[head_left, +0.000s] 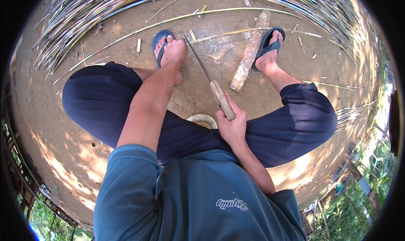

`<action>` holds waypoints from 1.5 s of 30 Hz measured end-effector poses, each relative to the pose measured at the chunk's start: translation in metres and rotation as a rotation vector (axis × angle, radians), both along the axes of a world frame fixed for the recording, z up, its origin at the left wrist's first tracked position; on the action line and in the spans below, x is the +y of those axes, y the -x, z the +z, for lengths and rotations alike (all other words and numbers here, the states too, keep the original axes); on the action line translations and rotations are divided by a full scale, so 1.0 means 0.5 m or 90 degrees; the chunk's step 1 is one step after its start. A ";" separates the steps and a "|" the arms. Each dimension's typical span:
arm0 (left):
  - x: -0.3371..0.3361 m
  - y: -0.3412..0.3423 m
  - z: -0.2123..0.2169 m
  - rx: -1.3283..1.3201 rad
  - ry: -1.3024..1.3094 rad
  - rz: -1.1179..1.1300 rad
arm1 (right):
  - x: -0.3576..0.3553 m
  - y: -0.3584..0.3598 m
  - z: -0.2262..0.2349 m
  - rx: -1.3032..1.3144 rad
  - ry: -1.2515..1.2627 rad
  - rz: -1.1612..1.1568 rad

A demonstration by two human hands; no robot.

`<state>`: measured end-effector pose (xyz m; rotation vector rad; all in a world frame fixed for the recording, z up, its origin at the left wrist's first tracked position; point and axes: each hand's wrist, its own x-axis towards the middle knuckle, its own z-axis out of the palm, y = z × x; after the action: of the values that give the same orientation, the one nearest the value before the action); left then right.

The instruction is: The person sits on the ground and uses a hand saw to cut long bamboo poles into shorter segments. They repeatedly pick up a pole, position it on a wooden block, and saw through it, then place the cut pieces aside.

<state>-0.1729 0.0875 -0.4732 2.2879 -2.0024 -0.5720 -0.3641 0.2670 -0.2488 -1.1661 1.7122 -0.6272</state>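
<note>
My right hand (234, 123) is wrapped round the worn wooden handle of a knife (201, 65), in front of my lap. Its long, narrow dark blade slants up and left, and the tip is close to the knuckles of my left hand (175, 51). That hand is closed in front of my left foot, round the near end of a thin yellowish cane (236, 32). From there the cane runs right, across a short log (252, 53) and toward my right foot. The fingers of my left hand are mostly hidden from above.
A large pile of long thin canes (126, 7) curves along the far side. One loose cane (139, 30) lies nearer, with small cut pieces (139, 46) about. My sandalled feet flank the log. A round pale rim (202, 116) shows between my legs, partly covered by my trousers.
</note>
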 end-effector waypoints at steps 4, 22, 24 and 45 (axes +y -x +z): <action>-0.029 0.005 -0.011 0.066 -0.135 -0.007 | 0.017 0.006 0.002 0.006 0.023 -0.010; -0.034 -0.002 0.045 -0.003 -0.095 -0.043 | -0.022 0.004 -0.009 0.010 0.042 -0.015; -0.017 0.010 0.077 -0.004 -0.098 -0.024 | -0.030 -0.001 -0.016 0.015 0.053 -0.014; -0.016 0.000 0.079 0.047 -0.200 0.019 | -0.009 0.019 -0.019 -0.014 0.024 -0.011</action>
<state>-0.1731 0.0793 -0.4336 2.4144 -1.9596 -1.0182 -0.3734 0.2623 -0.2584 -1.1676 1.6995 -0.6823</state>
